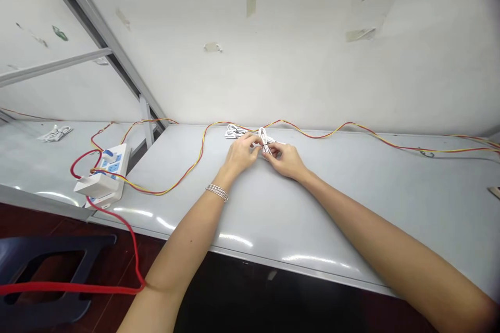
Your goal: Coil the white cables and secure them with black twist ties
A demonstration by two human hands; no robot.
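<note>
White cable bundle sits between your two hands: your right hand pinches its lower end, while your left hand is at the dark tie; whether that one grips, I cannot tell. It should handle as light, springy and fairly smooth. Hold it at the bound waist, as the loops above could splay. Another coil lies just beyond your left hand.

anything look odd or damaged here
Torn tape scraps on the wall look like leftovers; a red cable dangles off the table, a possible snag. The white bundle between left hand and right hand looks fine.
</note>
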